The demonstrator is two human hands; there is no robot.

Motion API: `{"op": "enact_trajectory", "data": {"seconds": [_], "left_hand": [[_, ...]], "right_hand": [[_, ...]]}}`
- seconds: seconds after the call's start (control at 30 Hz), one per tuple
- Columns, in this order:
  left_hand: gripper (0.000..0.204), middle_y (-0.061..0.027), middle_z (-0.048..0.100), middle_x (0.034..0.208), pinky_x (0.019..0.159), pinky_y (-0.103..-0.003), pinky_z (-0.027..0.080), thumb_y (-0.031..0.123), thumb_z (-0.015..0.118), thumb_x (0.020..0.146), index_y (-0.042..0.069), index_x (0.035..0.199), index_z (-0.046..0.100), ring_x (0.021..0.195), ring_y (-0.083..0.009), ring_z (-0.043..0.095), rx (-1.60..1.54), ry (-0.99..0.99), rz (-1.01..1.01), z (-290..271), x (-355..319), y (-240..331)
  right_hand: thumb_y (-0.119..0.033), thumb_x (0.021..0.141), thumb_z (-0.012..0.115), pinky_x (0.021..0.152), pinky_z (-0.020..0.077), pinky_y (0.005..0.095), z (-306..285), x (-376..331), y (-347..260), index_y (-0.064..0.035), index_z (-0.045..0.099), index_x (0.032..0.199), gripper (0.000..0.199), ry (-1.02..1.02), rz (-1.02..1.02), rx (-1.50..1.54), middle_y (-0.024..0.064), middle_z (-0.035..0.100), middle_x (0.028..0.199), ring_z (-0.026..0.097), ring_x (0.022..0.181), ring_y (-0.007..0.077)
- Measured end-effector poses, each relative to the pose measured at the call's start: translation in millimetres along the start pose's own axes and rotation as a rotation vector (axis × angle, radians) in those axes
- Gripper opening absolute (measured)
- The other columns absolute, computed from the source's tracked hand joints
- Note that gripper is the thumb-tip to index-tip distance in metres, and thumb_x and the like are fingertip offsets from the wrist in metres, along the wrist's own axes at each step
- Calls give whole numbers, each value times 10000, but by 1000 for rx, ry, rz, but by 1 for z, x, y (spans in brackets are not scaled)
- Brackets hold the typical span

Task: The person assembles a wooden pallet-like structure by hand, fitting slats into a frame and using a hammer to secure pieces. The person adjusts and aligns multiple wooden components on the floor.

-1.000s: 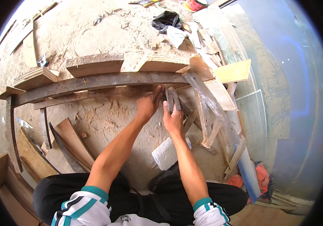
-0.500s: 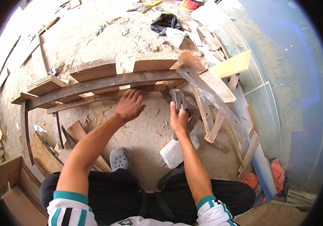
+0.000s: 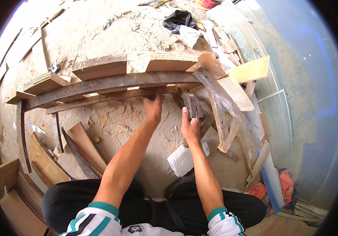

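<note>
Left hand (image 3: 153,109) at rail (image 3: 113,95) edge, floor (image 3: 170,124) gap, right hand (image 3: 191,126) holding hammer (image 3: 192,104).

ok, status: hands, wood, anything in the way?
Left hand at lower wooden rail, grip unclear. Right hand gripping hammer, head up by rail's right end. Wood pieces close on hammer's right, possibly limiting swing.

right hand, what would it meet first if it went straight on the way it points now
Hammer head leading, the right hand, gripping the hammer, would probably meet the long dark beam near its right end, though depth is unclear here.
</note>
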State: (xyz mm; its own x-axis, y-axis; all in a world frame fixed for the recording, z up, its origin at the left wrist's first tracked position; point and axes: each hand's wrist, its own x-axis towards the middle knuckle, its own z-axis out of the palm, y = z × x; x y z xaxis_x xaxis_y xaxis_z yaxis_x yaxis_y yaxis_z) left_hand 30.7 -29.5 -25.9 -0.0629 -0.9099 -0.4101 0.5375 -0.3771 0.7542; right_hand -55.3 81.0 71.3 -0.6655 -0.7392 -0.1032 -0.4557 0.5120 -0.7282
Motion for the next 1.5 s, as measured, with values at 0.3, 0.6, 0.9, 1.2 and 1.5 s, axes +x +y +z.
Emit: {"op": "enact_trajectory", "data": {"seconds": [0.3, 0.6, 0.9, 1.2, 1.5], "left_hand": [[402, -89, 656, 974, 704, -314, 529, 299, 731, 852, 3, 1091, 601, 813, -183, 642, 35, -137, -258, 7, 2, -4], [323, -92, 654, 1033, 789, -346, 516, 244, 639, 894, 18, 1123, 606, 894, -190, 636, -83, -288, -342, 13, 23, -48], [419, -95, 545, 1308, 1079, -360, 357, 266, 541, 954, 5, 1282, 533, 1205, -202, 496, -77, -342, -279, 6, 37, -67], [453, -95, 619, 1189, 879, -360, 502, 323, 664, 877, 18, 1204, 593, 1019, -215, 615, 119, -277, -410, 1, 25, -18], [409, -169, 684, 786, 685, -404, 551, 452, 620, 858, 57, 940, 689, 784, -312, 684, 1549, -1149, 514, 66, -65, 207]], "right_hand": [[-394, 940, 567, 912, 459, 431, 4, 8, -27, -2, 540, 1279, 519, 19, -175, -131, 237, 618, 1178, 588, 1087, 408], [-395, 943, 568, 942, 449, 420, 2, -1, -18, 10, 521, 1302, 544, 57, -177, -66, 238, 605, 1218, 585, 1126, 379], [-463, 934, 545, 925, 459, 428, 2, -4, -10, -34, 532, 1307, 569, 34, -62, -81, 237, 607, 1207, 583, 1113, 400], [-484, 922, 569, 973, 421, 418, -6, -8, -30, 41, 529, 1273, 632, -1, -142, 9, 254, 595, 1216, 563, 1142, 392], [-303, 930, 603, 723, 500, 442, -18, -10, -8, 11, 586, 1163, 392, 109, -287, 65, 254, 657, 940, 637, 875, 435]]}}
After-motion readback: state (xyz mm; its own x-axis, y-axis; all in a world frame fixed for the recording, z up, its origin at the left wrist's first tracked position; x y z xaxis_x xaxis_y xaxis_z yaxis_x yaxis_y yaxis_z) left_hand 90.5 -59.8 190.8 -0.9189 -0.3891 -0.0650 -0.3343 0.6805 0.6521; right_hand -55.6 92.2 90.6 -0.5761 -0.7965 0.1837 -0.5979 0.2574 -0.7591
